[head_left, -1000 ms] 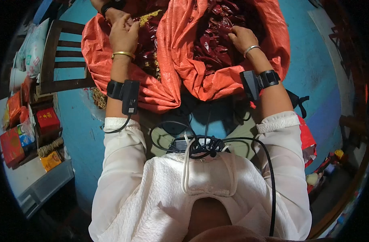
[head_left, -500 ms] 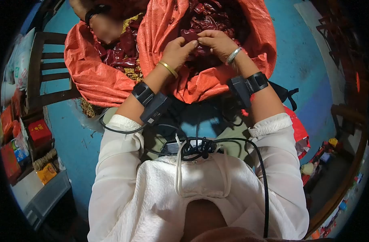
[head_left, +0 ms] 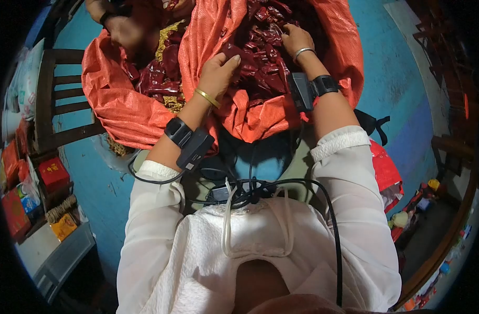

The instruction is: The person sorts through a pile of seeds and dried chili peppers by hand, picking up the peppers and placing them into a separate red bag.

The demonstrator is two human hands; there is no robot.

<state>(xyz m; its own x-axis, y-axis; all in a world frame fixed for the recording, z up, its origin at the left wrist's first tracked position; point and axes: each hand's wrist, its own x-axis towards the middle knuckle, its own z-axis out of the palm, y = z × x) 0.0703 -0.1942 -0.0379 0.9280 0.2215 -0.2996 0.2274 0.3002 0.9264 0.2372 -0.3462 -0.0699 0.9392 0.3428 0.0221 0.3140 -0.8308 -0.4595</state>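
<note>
The dried chilies [head_left: 260,57] lay heaped in the orange sack [head_left: 250,112], straight ahead of both hands. My right hand [head_left: 297,37] reached deepest, grip buried, couldn't tell. The left hand [head_left: 217,72] sat at the near edge, fingers pinched on one.

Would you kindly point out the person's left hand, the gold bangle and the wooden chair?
left hand [head_left: 218,70], head view, back of the hand.
gold bangle [head_left: 207,98], head view, middle of the visible band.
wooden chair [head_left: 64,54], head view, its upper rail.
</note>
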